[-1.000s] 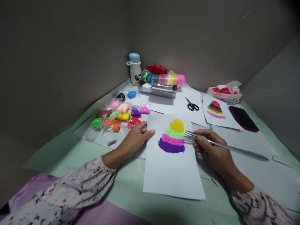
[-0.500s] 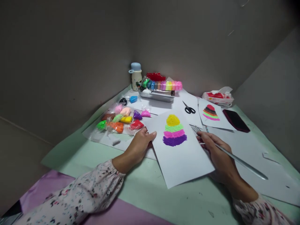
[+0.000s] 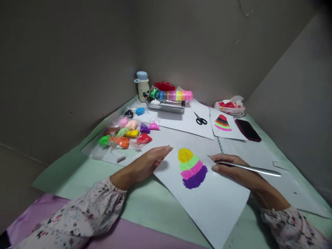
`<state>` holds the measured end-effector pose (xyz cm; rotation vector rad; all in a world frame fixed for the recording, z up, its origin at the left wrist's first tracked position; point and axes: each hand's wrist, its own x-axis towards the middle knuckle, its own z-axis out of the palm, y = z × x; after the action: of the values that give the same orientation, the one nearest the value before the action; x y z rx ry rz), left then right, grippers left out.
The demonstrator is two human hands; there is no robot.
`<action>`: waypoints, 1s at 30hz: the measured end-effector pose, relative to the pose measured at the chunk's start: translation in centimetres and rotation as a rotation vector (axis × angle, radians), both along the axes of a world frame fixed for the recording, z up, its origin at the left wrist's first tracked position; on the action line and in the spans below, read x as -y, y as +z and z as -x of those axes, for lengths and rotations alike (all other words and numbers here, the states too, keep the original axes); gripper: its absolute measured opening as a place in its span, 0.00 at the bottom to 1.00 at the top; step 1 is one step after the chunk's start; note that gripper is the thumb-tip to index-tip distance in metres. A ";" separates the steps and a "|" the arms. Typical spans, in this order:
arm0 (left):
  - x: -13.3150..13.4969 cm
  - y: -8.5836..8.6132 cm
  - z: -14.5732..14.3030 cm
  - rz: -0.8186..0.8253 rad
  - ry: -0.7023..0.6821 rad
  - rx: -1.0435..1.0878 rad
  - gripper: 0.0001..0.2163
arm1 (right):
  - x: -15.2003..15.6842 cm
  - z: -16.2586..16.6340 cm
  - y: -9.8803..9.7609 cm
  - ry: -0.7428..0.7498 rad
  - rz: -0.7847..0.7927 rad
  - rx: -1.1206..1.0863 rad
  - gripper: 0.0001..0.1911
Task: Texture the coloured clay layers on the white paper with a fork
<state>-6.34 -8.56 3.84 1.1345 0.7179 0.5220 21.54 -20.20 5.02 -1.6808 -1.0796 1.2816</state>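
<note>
- Nearest the camera, pink cloth [image 3: 137, 233] shows beside a pale green table cover [image 3: 153, 204]; a white sheet [image 3: 218, 216] slants above the cover, between the two hands, its lower corner toward the person.
- On the sheet's upper part sits a layered shape [image 3: 192, 168], yellow, green, pink and purple. Both hands stay near the margins, presumably to spare the colored bands.
- The left hand [image 3: 145, 162], fingers extended and close together, lies along the upper left edge, seemingly as a support; whether it pinches the paper cannot be told.
- The right hand [image 3: 234, 168], fingers curled, grips a slim metal utensil [image 3: 261, 170] with its thumb beside the opposite edge. The handle points outward, perhaps to keep it off the shape; the utensil's head is hidden.
- Beyond the left hand, bagged colored lumps [image 3: 132, 133] lie clustered, the clear wrapping likely keeping colors apart.
- Farther right, a second sheet [image 3: 237, 135] bears another banded shape, face up as if for viewing, with a phone [image 3: 248, 130] just beside it and black-handled scissors [image 3: 200, 119] to its left.
- At the back, a metal tray [image 3: 166, 108] supports a wrapped row of colored blocks [image 3: 172, 95], between a bottle [image 3: 143, 88] and a tissue pack [image 3: 229, 107].
</note>
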 end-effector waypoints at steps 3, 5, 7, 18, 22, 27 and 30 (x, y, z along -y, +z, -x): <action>0.5 0.5 0.1 -0.111 -0.102 -0.060 0.15 | 0.0 0.4 -0.2 0.096 0.037 0.008 0.19; 0.5 1.2 -0.3 -0.238 -0.168 -0.079 0.17 | -0.3 1.0 -0.3 0.172 0.055 0.013 0.20; -0.1 2.0 -1.1 -0.298 -0.221 -0.096 0.19 | -0.9 1.4 -0.3 0.259 0.023 0.065 0.19; -4.8 0.0 -3.1 -0.528 -0.401 -0.467 0.16 | -4.3 1.9 0.0 0.313 -0.127 0.374 0.12; -4.4 -0.6 -2.7 -0.516 -0.178 -0.453 0.14 | -4.1 1.5 1.0 -0.209 -0.405 0.427 0.12; -4.1 -1.0 -3.0 -0.460 0.038 -0.501 0.13 | -1.3 3.8 -0.3 -0.488 -0.579 0.312 0.15; -3.9 -0.6 -2.5 -0.537 -0.025 -0.558 0.10 | 0.0 5.5 -2.7 -0.497 -0.452 0.287 0.18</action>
<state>-3.79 -4.67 3.27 1.8269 1.0773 0.3838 16.07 -20.23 2.33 -1.6595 -0.9382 0.4510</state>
